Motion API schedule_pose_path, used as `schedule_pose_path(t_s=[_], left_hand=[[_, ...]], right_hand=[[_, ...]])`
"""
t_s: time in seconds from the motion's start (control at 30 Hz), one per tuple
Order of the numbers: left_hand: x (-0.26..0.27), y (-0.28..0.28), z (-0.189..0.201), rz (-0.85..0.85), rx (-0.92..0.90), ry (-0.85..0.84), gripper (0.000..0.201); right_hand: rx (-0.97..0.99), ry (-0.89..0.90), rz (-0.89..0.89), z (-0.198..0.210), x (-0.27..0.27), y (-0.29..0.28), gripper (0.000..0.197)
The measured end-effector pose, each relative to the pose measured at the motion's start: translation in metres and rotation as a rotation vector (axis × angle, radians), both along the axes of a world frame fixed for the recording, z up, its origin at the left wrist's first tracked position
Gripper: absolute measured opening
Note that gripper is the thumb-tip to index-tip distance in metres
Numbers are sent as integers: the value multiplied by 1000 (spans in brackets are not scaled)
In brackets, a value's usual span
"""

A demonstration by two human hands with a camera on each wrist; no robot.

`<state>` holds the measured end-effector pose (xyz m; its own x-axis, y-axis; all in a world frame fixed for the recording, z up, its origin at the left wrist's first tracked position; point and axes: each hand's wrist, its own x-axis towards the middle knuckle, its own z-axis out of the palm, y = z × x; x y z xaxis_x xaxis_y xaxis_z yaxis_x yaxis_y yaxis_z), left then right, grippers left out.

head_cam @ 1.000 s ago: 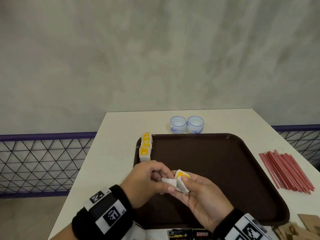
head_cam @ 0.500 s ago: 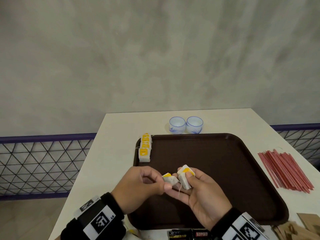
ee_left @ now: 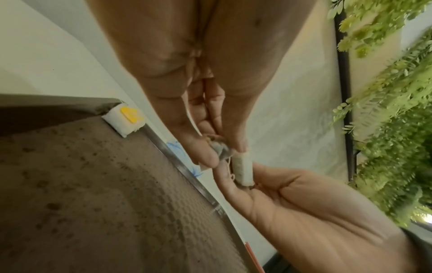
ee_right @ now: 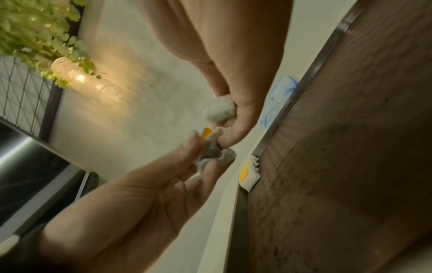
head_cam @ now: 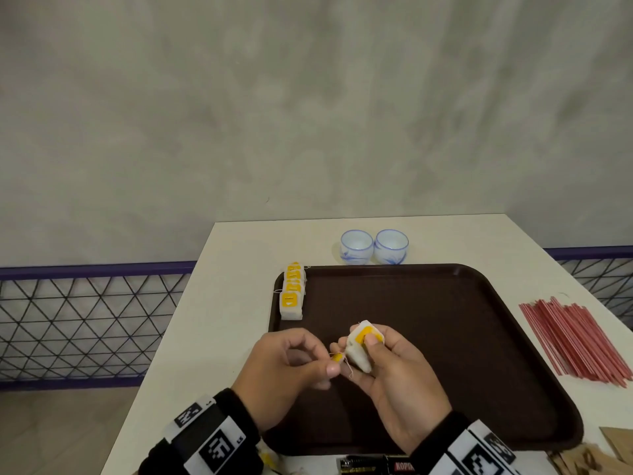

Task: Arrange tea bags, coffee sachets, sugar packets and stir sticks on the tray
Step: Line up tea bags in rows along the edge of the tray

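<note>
Over the near left part of the dark brown tray point(head_cam: 445, 337), my two hands meet. My right hand point(head_cam: 354, 344) holds a white tea bag point(head_cam: 358, 356) with a yellow label, thumb on the label. My left hand point(head_cam: 334, 363) pinches a second tea bag between thumb and fingers; in the head view only its yellow tag point(head_cam: 337, 357) shows. The wrist views show the crumpled bag point(ee_left: 221, 151) point(ee_right: 215, 153) in the left fingertips, next to the right hand's bag point(ee_left: 243, 171) point(ee_right: 218, 110). A thin string hangs between them. A row of tea bags point(head_cam: 293, 296) stands along the tray's far left edge.
Two blue-and-white cups point(head_cam: 373, 246) stand behind the tray. A bundle of red stir sticks point(head_cam: 575, 341) lies on the table to the right. Dark coffee sachets point(head_cam: 376, 466) lie at the near edge, brown packets point(head_cam: 609, 454) at the near right. The table's left edge is close.
One second ago both bags sat together at the right hand. The left hand has drawn one bag off to the left, and its fingers now cover most of it.
</note>
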<state>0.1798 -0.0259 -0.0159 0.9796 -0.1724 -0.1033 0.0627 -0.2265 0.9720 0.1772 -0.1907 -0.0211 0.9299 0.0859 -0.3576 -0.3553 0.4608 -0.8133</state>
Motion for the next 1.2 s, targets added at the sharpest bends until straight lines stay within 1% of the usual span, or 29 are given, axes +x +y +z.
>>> schedule_pose_path(t_s=[0.1, 0.13, 0.23, 0.33, 0.37, 0.43, 0.5, 0.63, 0.73, 0.87, 0.93, 0.97, 1.03, 1.1, 1.13, 1.17, 1.2], left_hand=[[5, 2, -7, -5, 36, 57, 28], [7, 4, -9, -20, 69, 64, 29], [15, 10, -11, -67, 165, 22, 18], [28, 19, -12, -23, 229, -9, 6], [35, 23, -14, -13, 296, -38, 3], [51, 32, -19, -29, 480, -110, 9], [64, 40, -22, -47, 607, -112, 10], [90, 47, -21, -53, 763, -88, 6], [109, 46, -20, -81, 846, -78, 3], [128, 39, -22, -127, 970, -112, 8], [134, 38, -22, -109, 975, -127, 15], [136, 38, -22, -80, 950, -141, 21], [135, 39, -21, 23, 873, -178, 35], [123, 36, -13, 114, 776, -236, 40], [113, 32, -7, 108, 698, -247, 40], [100, 27, -1, 40, 595, -219, 41], [85, 20, 5, -74, 471, -146, 46]], right_hand=[[-59, -8, 3, -5, 0, 6, 23], [-66, -5, 4, -5, 1, 8, 22], [-56, 15, 10, -5, 4, 9, 23], [-57, 24, -5, -5, 6, 8, 22], [-62, 32, -12, -6, 7, 8, 22], [-66, 56, -19, -8, 7, 6, 22], [-67, 82, -12, -9, 7, 3, 20], [-108, 93, 40, -12, 6, -1, 17], [-145, 91, 57, -17, 7, -3, 17], [-176, 91, 69, -18, 8, -3, 19], [-184, 73, 76, -17, 7, -3, 18], [-187, 59, 77, -16, 7, -4, 18], [-200, 24, 80, -16, 5, -3, 17], [-219, -3, 82, -15, 4, -2, 19], [-226, -17, 82, -15, 5, -2, 21], [-229, -30, 84, -14, 5, -1, 24], [-227, -43, 85, -13, 6, 0, 26]])
